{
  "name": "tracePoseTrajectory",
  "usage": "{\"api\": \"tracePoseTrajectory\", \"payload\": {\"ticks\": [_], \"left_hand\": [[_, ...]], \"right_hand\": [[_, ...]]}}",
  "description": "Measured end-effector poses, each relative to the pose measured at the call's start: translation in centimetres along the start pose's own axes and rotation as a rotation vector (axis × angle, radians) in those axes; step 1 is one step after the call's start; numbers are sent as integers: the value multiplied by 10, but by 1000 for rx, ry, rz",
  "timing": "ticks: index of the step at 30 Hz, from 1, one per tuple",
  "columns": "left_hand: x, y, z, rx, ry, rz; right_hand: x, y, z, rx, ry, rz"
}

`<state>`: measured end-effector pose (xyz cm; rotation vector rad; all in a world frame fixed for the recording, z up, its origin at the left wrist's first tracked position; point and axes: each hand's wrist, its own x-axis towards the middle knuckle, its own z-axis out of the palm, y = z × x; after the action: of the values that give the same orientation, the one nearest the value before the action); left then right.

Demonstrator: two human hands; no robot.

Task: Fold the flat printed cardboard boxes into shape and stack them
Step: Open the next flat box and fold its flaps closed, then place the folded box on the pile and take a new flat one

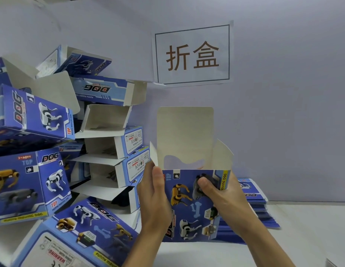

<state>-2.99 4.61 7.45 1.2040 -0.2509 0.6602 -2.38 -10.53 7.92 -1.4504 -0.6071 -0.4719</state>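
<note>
Blue printed cardboard box (189,207) upright at centre on the white surface (303,237), top flaps open. Left hand (154,197) grips its left edge, right hand (218,191) its right edge, thumb on the front; other fingers hidden, probably behind. Folded boxes pile (52,151) left, flat blue stack (254,207) far right.

my left hand (155,197) and right hand (219,191): both bare, no gloves, no rings, no watch or band at either wrist. forearms bare too, as far as the bottom edge shows them; no sleeve or cuff in view. nails short and plain where visible, thumbs being the clearest; other fingers mostly hidden from this angle.
</note>
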Motion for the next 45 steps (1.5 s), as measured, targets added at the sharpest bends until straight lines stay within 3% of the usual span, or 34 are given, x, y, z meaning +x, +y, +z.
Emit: {"api": "tracePoseTrajectory", "payload": {"ticks": [3,7,11,14,16,21,25,28,31,33,34,37,38,41,45], "left_hand": [[1,1,-2,53,-63,-73],[2,5,-3,-9,-298,-176],[14,11,-18,277,-550,-113],[23,13,-36,483,-750,-204],[24,12,-43,495,-797,-256],[29,14,-48,257,-665,-270],[34,17,-52,124,-602,-305],[36,23,-51,175,-679,-368],[36,40,-40,269,-738,-374],[43,59,-19,287,-669,-272],[52,72,-6,215,-555,-208],[106,127,28,-227,-234,-48],[122,147,36,-307,-228,-5],[146,172,47,-231,-329,58],[128,132,43,-166,-326,-48]], "right_hand": [[2,3,-1,10,22,-17],[5,5,-11,24,109,-11],[12,6,-28,119,209,18],[17,7,-40,300,278,71],[19,5,-41,365,275,85],[6,3,-53,725,80,126],[-10,34,-78,878,248,307],[-21,60,-71,677,454,491],[-23,58,-57,708,403,630],[-23,68,-61,588,370,701],[-24,74,-61,442,371,696],[-24,68,-56,278,338,748],[-23,64,-51,231,346,756],[-20,51,-42,183,326,812],[-19,43,-40,140,309,808]]}}
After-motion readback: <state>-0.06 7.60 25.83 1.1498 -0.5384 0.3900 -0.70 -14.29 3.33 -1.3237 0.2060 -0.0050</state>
